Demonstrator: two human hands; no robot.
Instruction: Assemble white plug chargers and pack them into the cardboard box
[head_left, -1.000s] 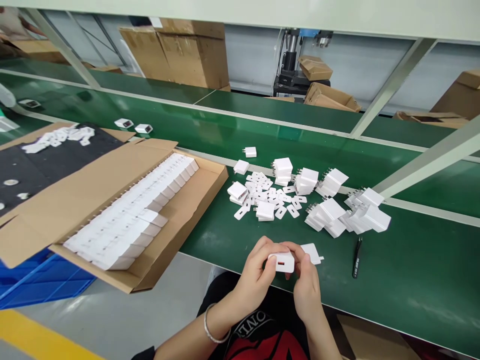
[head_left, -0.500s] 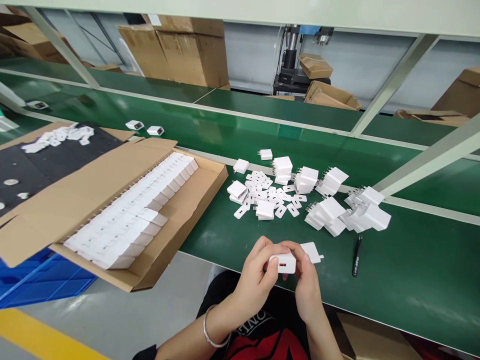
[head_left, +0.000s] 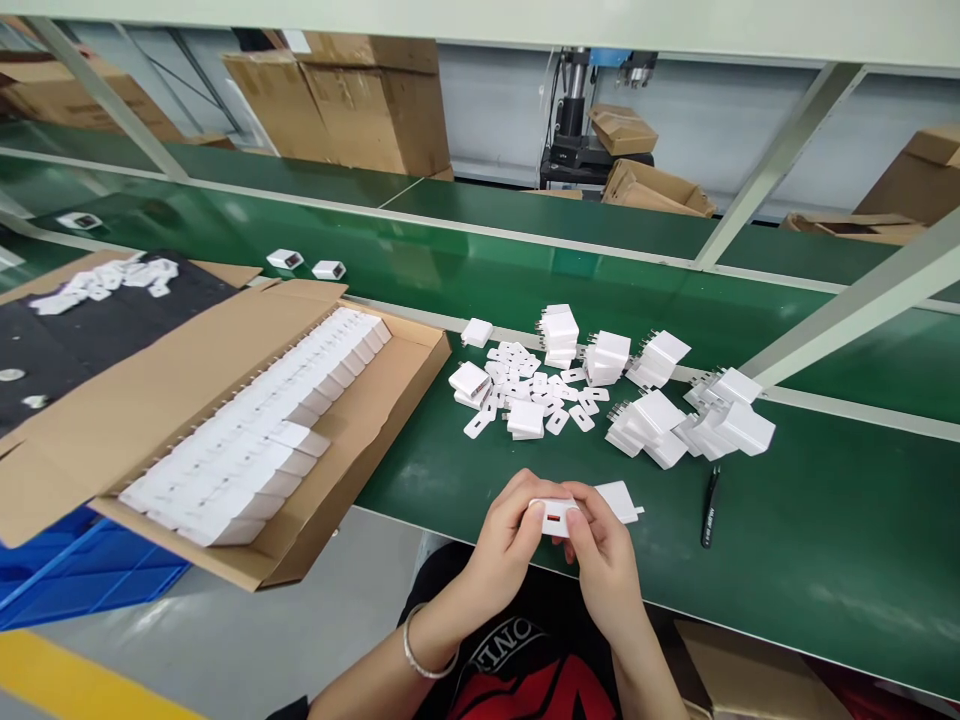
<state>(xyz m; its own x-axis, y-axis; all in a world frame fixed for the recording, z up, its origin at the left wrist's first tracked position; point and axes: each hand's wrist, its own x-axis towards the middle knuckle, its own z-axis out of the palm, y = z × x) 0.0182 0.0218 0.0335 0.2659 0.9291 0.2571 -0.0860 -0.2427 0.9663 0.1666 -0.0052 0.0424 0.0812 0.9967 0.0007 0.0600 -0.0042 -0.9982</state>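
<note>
My left hand (head_left: 510, 545) and my right hand (head_left: 604, 565) both grip one small white charger (head_left: 553, 517) at the near edge of the green bench (head_left: 810, 540). Its orange port faces me. Another white charger (head_left: 619, 500) lies on the bench just behind my right hand. Farther back sits a heap of white chargers (head_left: 660, 410) with several small white flat parts (head_left: 536, 390) scattered beside it.
An open cardboard box (head_left: 360, 430) with rows of white chargers (head_left: 262, 440) stands at the left. A black tool (head_left: 708, 508) lies right of my hands. Two chargers (head_left: 307, 265) ride the green conveyor (head_left: 450, 250) behind. Cardboard boxes (head_left: 360, 95) are stacked in the background. A blue crate (head_left: 82, 580) sits below left.
The chargers on the conveyor have drifted right. My hands have kept their grip on the charger and turned it slightly; the view has shifted a little.
</note>
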